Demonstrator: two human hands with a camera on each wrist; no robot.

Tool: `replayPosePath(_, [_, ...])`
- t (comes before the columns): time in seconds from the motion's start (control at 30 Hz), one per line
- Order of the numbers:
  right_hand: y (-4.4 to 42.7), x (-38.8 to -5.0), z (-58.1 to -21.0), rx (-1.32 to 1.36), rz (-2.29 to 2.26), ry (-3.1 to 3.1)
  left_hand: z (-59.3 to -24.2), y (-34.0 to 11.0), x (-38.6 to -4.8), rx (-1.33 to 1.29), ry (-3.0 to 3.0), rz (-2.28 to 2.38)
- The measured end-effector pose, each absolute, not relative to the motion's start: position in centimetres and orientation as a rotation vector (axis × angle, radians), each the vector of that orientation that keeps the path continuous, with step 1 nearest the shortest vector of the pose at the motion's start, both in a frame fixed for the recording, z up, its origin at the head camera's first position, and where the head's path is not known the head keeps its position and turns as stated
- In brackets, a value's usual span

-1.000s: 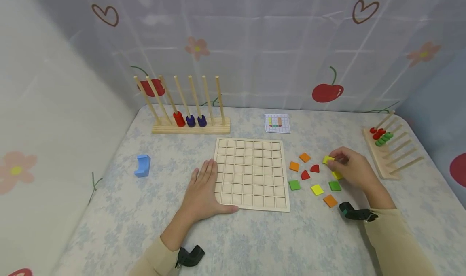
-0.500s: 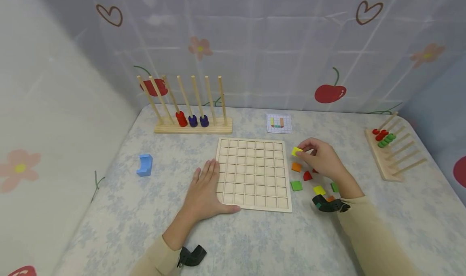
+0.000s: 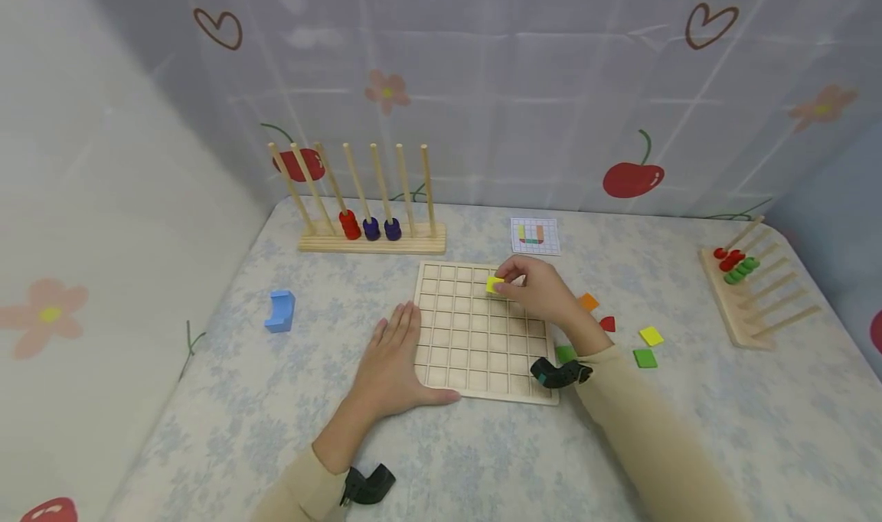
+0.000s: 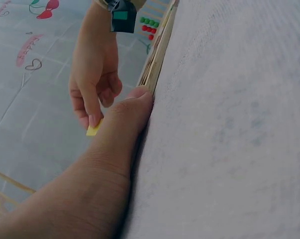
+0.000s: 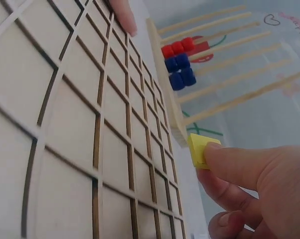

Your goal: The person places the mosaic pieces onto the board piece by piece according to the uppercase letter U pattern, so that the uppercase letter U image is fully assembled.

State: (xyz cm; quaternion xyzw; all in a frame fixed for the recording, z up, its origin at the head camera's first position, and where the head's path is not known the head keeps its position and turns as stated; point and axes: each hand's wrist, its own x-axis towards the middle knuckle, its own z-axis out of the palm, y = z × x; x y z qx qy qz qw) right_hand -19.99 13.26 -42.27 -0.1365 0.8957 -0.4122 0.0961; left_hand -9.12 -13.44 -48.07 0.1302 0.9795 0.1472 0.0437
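Note:
The right hand (image 3: 540,292) pinches a yellow square tile (image 3: 494,284) over the upper part of the wooden grid board (image 3: 468,338). In the right wrist view the tile (image 5: 204,150) sits between thumb and fingertips, held up off the board (image 5: 70,149). Against the board's left and lower edges rests the left hand (image 3: 391,365), fingers straight and thumb stretched out along the front edge. The left wrist view shows the left thumb (image 4: 117,129) at the board's edge, with the right hand (image 4: 92,74) and the yellow tile (image 4: 94,129) beyond.
Right of the board lie loose tiles, among them a yellow one (image 3: 651,336), a green one (image 3: 645,358) and a red piece (image 3: 607,324). A pattern card (image 3: 535,236) lies behind the board. Peg racks stand back left (image 3: 372,243) and right (image 3: 737,308); a blue block (image 3: 280,311) is left.
The right hand picked up a yellow tile from the right-hand group and carried it left over the board. The left hand stays against the board, and the head view has shifted slightly.

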Motion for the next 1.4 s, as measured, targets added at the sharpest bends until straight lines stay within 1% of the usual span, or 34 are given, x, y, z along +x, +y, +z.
replayPosePath(0.23, [10.1, -20.7, -42.1, -0.455, -1.247, 2.614, -47.9, -13.5, -9.1, 0.408, 2.99, 0.456])
replayPosePath(0.6, [7.1, -21.4, -42.4, -0.442, -1.177, 2.615, -47.9, -13.5, -9.1, 0.409, 2.976, 0.428])
replayPosePath(1.4, [5.3, -22.0, -43.7, -0.458, -1.009, 2.682, -47.7, -13.5, -9.0, 0.406, 2.986, 0.436])
